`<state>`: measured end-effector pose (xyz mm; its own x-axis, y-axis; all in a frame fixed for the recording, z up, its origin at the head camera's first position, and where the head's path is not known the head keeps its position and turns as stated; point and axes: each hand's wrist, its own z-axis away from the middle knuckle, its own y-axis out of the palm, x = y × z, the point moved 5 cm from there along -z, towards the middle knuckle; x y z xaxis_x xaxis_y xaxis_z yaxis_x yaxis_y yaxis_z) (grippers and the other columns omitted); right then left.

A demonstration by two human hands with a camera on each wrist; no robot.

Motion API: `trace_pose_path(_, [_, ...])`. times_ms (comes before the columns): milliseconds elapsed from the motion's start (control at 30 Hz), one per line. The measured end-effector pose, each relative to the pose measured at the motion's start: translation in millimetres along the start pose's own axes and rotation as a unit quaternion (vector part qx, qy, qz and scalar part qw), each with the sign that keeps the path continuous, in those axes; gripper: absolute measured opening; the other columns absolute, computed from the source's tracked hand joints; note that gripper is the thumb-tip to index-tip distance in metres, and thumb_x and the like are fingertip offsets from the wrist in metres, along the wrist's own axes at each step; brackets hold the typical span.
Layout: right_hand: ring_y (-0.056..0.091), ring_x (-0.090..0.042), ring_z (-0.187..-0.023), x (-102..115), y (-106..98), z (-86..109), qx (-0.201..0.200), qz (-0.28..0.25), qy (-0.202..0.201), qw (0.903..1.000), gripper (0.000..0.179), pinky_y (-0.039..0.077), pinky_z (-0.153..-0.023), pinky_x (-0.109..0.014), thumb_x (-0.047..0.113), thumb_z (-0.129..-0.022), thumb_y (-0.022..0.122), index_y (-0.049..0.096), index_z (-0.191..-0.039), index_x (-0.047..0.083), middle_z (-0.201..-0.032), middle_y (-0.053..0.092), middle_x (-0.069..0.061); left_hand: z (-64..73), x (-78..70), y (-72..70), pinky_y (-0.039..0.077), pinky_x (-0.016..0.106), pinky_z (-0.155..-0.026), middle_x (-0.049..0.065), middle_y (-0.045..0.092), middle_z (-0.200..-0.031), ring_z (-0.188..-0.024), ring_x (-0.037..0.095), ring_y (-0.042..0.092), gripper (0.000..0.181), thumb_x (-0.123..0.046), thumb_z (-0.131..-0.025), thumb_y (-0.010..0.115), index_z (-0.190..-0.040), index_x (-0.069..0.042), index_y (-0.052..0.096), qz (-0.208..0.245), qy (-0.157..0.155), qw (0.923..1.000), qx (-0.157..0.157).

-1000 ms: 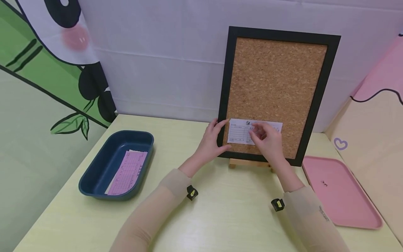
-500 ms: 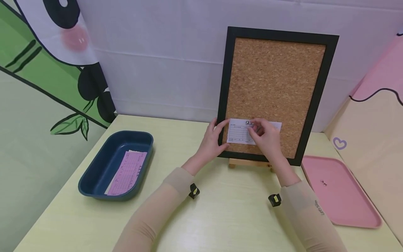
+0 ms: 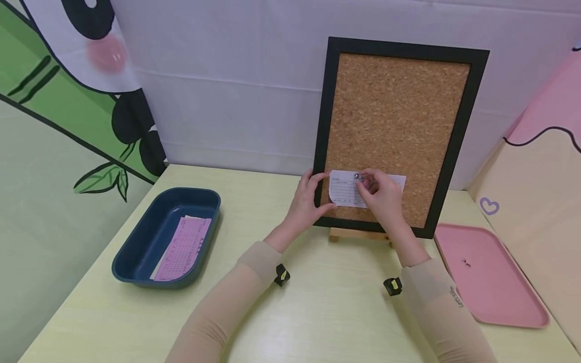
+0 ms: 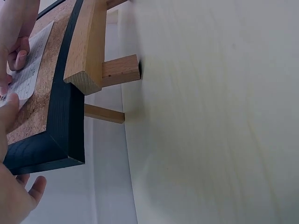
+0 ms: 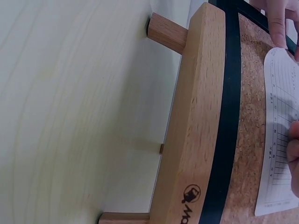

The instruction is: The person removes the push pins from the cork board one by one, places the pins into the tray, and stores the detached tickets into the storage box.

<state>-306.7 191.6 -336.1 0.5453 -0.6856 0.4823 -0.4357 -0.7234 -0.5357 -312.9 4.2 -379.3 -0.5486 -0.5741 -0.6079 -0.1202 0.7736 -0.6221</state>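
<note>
A white printed slip (image 3: 342, 189) lies on the lower part of a black-framed corkboard (image 3: 399, 111). My left hand (image 3: 301, 201) grips the board's left edge, thumb on the slip's lower left corner and other fingers around the frame. That end of the slip (image 5: 280, 93) looks curled in the right wrist view. At the slip's upper middle is a small shiny push pin (image 3: 356, 176). My right hand (image 3: 385, 199) pinches at it with thumb and forefinger, other fingers curled. The pin's point is hidden.
A wooden easel (image 4: 88, 51) carries the board on the pale table (image 3: 317, 302). To the left, a blue basin (image 3: 136, 252) holds pink printed slips (image 3: 183, 247) over a white one. A pink tray (image 3: 499, 297) with small dark bits (image 3: 466, 262) stands right.
My right fingertips have moved slightly left and up onto the push pin. My left thumb has shifted right onto the slip's lower left corner, which now looks bent.
</note>
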Motion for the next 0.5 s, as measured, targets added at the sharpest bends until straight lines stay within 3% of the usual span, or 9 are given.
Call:
trace_pose_path(167, [0.054, -0.013, -0.056, 1.3, 0.1, -0.6, -0.003, 0.000, -0.003, 1.0000, 0.020, 0.041, -0.054, -0.014, 0.011, -0.084, 0.071, 0.065, -0.102, 0.004, -0.074, 0.059, -0.006, -0.2, -0.6, 1.1, 0.032, 0.048, -0.107, 0.015, 0.020, -0.151, -0.140, 0.033, 0.023, 0.063, -0.035, -0.076, 0.077, -0.127, -0.018, 0.044, 0.023, -0.004, 0.9997, -0.002])
trace_pose_path(500, [0.055, -0.014, -0.055, 3.6, 1.1, -1.7, -0.020, 0.017, -0.019, 0.9995, 0.017, 0.042, -0.053, -0.016, 0.011, -0.083, 0.072, 0.066, -0.097, 0.004, -0.071, 0.059, -0.006, 0.4, 1.3, 2.8, 0.033, 0.057, -0.103, 0.019, 0.013, -0.154, -0.142, 0.037, 0.017, 0.057, -0.042, -0.073, 0.079, -0.119, -0.021, 0.054, 0.074, -0.027, 0.9968, 0.014])
